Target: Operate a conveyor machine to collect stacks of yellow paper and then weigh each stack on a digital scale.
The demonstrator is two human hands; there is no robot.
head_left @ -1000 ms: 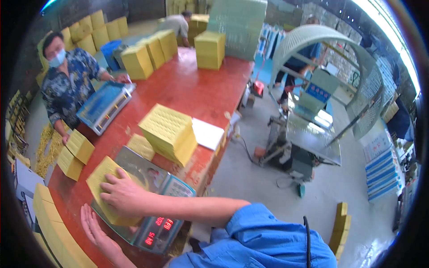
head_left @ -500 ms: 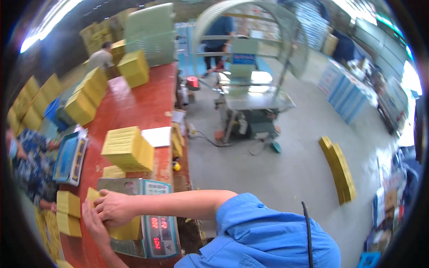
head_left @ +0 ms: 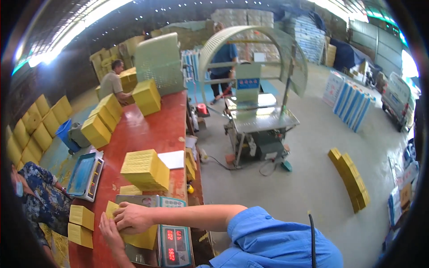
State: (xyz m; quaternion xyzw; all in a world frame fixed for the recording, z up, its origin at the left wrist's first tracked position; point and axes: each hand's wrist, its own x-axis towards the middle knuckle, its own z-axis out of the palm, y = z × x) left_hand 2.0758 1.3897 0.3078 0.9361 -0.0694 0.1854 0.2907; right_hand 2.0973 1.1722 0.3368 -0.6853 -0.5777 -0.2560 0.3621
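A digital scale (head_left: pixel 172 244) with a lit red display and a metal pan lies at the near end of the red table. On its pan rests a stack of yellow paper (head_left: pixel 142 239), partly covered by my hands. My right hand (head_left: pixel 132 217) reaches across from the right, its fingers curled over the top of the stack. Against the stack's left side lies my left hand (head_left: pixel 111 233), fingers together and close to the right hand's fingertips. Just beyond the scale stands a taller yellow paper stack (head_left: pixel 145 169), with a small yellow piece (head_left: pixel 130 190) at its foot.
Two yellow blocks (head_left: pixel 81 227) sit left of the scale, near a person in camouflage (head_left: pixel 42 196). A second scale with a blue tray (head_left: pixel 82 174) stands at the table's left edge. Farther off are a metal-topped machine (head_left: pixel 263 118) and yellow stacks on the floor (head_left: pixel 351 181).
The view has tilted up, so the scene sits lower and farther right. Both hands stay on the yellow paper stack. The digits on the scale's display have changed.
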